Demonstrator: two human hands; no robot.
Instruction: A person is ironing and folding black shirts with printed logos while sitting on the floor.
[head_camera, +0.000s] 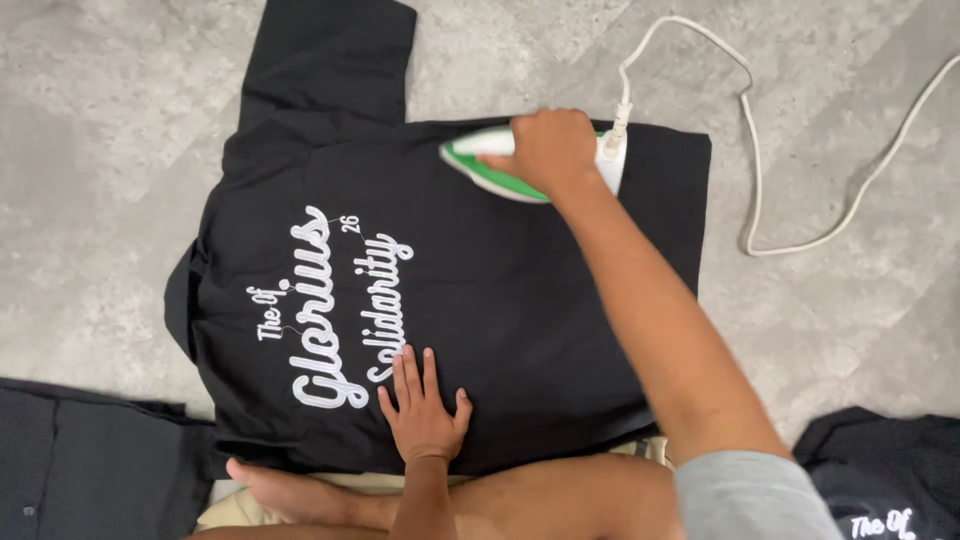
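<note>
A black shirt (500, 280) with white script lettering lies spread flat on the grey floor. My right hand (548, 148) grips the handle of a white and green iron (480, 165), which rests on the shirt near its far edge. My left hand (422, 405) lies flat with fingers together on the near part of the shirt, just beside the lettering. The iron's white cord (750, 130) loops away to the right over the floor.
Another dark garment (90, 460) lies at the lower left, and a black shirt with white lettering (890, 470) at the lower right. My bare legs and foot (300, 495) sit folded at the near edge. Grey stone floor (100, 150) surrounds the shirt.
</note>
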